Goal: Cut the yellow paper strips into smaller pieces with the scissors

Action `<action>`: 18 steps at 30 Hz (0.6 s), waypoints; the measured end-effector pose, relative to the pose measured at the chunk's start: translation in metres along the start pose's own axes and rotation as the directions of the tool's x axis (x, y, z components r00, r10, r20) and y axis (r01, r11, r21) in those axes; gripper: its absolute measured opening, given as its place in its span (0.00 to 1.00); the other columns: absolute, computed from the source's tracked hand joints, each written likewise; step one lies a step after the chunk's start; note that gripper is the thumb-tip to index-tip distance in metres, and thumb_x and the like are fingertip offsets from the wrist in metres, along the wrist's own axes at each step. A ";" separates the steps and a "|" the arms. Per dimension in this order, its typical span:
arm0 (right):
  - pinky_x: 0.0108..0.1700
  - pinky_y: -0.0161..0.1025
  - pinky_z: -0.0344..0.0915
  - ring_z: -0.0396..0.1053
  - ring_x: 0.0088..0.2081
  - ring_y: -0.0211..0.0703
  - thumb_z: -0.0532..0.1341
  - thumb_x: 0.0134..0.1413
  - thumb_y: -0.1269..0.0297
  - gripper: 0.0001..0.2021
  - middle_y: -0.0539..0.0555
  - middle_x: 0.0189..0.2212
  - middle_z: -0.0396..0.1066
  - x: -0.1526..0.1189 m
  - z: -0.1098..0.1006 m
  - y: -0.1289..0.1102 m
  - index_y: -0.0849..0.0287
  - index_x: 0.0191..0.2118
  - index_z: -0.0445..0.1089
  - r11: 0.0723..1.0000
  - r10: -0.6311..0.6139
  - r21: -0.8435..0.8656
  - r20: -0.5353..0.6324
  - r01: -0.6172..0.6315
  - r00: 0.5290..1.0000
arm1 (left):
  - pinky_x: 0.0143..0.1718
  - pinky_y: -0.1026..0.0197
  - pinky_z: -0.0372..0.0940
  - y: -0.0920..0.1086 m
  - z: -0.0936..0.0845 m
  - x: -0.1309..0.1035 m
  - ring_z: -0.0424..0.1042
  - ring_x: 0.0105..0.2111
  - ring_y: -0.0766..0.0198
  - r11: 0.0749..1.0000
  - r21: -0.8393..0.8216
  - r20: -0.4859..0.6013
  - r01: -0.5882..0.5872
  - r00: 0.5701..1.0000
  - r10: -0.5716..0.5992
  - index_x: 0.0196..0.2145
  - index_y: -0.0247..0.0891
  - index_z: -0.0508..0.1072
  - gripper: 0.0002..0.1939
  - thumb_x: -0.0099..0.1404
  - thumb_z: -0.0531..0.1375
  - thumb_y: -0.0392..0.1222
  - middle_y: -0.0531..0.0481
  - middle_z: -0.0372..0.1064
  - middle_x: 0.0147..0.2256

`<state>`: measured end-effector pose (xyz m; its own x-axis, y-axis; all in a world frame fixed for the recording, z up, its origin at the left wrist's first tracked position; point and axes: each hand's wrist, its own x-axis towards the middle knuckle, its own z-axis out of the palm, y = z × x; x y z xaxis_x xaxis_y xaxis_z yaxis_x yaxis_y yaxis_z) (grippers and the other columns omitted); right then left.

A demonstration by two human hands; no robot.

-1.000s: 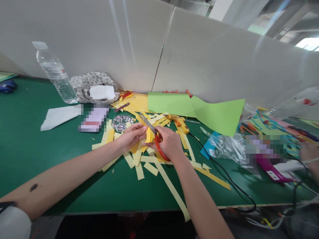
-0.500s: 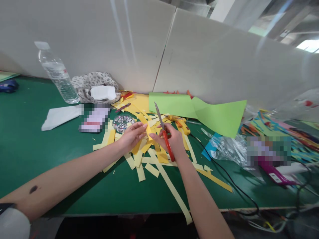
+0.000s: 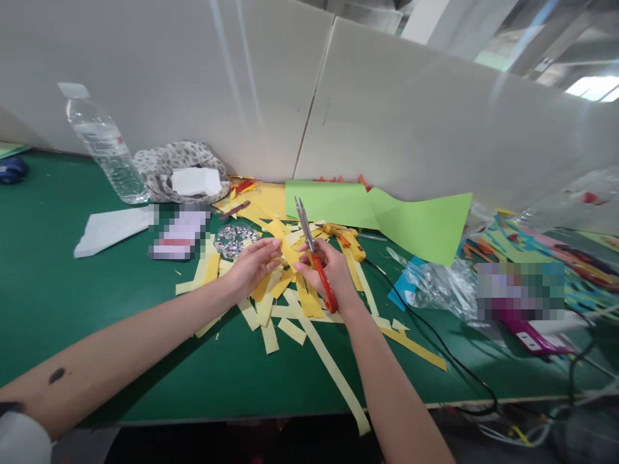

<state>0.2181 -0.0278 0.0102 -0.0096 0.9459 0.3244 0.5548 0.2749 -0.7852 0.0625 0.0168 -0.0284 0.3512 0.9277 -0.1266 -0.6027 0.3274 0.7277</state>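
Observation:
Red-handled scissors are in my right hand, with the blades pointing up and away and slightly parted. The thumb of that hand lies by a yellow paper strip between my two hands. My left hand is on the strip's left side, its fingers curled with the fingertips near the strip; whether they grip it is unclear. Under both hands lies a loose pile of yellow and pale yellow paper strips.
Behind the pile are green paper, a yellow glue gun with a black cable, and a round tray of sequins. A phone, a water bottle and a patterned cloth stand left; plastic bags lie right.
The scissor blades have parted slightly in my right hand. The whole view has shifted a little, and my left hand's fingertips look slightly farther from the yellow strip.

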 end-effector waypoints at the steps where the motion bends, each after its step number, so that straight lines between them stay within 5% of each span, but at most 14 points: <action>1: 0.30 0.36 0.65 0.68 0.26 0.38 0.61 0.41 0.62 0.11 0.49 0.24 0.69 0.000 0.000 0.000 0.57 0.35 0.65 1.000 -0.009 -0.001 0.007 0.009 1.000 | 0.29 0.70 0.65 0.000 0.000 0.000 0.69 0.26 0.73 1.000 0.006 0.010 0.000 1.000 0.000 0.30 0.33 0.73 0.06 0.54 0.65 0.37 0.52 0.69 0.25; 5: 0.31 0.36 0.63 0.67 0.25 0.38 0.61 0.43 0.58 0.12 0.48 0.23 0.69 -0.001 0.002 0.003 0.56 0.35 0.64 0.995 -0.035 -0.094 -0.012 0.034 0.999 | 0.30 0.71 0.65 0.000 0.001 -0.001 0.67 0.24 0.74 1.000 0.025 0.057 -0.016 0.998 0.015 0.28 0.33 0.72 0.04 0.54 0.65 0.35 0.54 0.67 0.24; 9: 0.34 0.39 0.61 0.67 0.32 0.44 0.59 0.47 0.52 0.17 0.53 0.31 0.70 -0.002 0.001 0.004 0.56 0.40 0.63 0.906 -0.145 -0.410 -0.060 0.109 0.988 | 0.27 0.72 0.63 -0.002 -0.002 -0.001 0.67 0.24 0.75 0.999 0.017 0.087 -0.028 0.996 0.026 0.28 0.33 0.72 0.05 0.54 0.65 0.36 0.55 0.67 0.24; 14: 0.38 0.42 0.58 0.64 0.38 0.50 0.55 0.50 0.46 0.21 0.58 0.35 0.68 -0.003 0.001 0.006 0.58 0.42 0.63 0.740 -0.220 -0.640 0.064 0.209 0.973 | 0.22 0.72 0.60 -0.003 -0.005 0.001 0.64 0.20 0.76 1.000 -0.020 0.096 -0.020 0.995 0.022 0.28 0.35 0.70 0.06 0.54 0.65 0.37 0.56 0.66 0.23; 18: 0.37 0.41 0.58 0.64 0.37 0.49 0.56 0.49 0.44 0.21 0.57 0.34 0.67 -0.004 0.005 0.008 0.58 0.39 0.63 0.694 -0.210 -0.678 0.129 0.241 0.969 | 0.30 0.72 0.65 -0.003 -0.006 0.001 0.69 0.26 0.75 1.000 0.007 0.057 -0.024 0.998 0.024 0.29 0.35 0.70 0.06 0.54 0.65 0.36 0.55 0.69 0.28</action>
<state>0.2186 -0.0284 0.0002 -0.2335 0.8811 0.4113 0.9471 0.3019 -0.1089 0.0609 0.0180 -0.0351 0.3771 0.9235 -0.0703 -0.6063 0.3035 0.7350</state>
